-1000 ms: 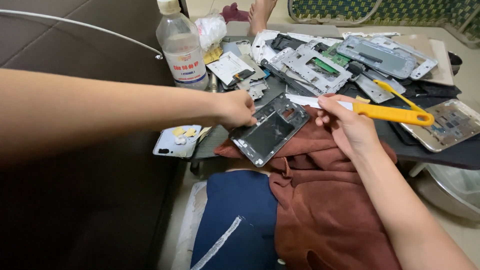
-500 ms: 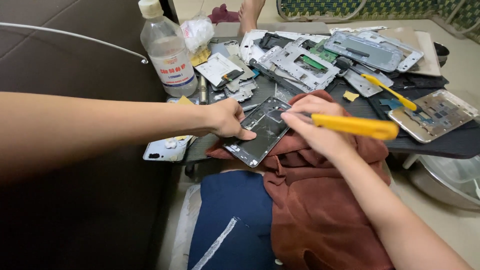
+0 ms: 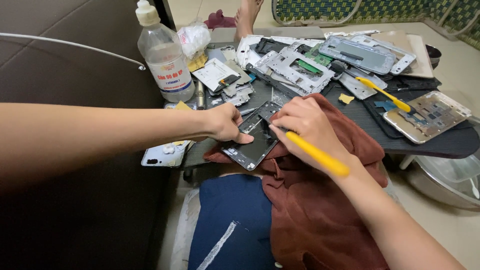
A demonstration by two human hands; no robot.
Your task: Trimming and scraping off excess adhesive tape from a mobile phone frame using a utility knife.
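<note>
In the head view, the left hand [image 3: 227, 122] presses its fingers on the dark phone frame [image 3: 252, 137], so it does not slide on the brown cloth [image 3: 320, 200]. The right hand [image 3: 307, 125] is closed around a yellow pry tool [image 3: 317, 155], its tip at the frame's upper edge. Behind, a plastic bottle [image 3: 162, 55] stands beside loose phone parts [image 3: 300, 65]

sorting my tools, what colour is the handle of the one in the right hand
Yellow: the tool in the right hand has a plain yellow handle, clear in the head view.

Phone frame [image 3: 254, 139] on cloth [image 3: 320, 200]; bottle [image 3: 165, 57] behind-left; parts pile [image 3: 300, 67] behind.
</note>
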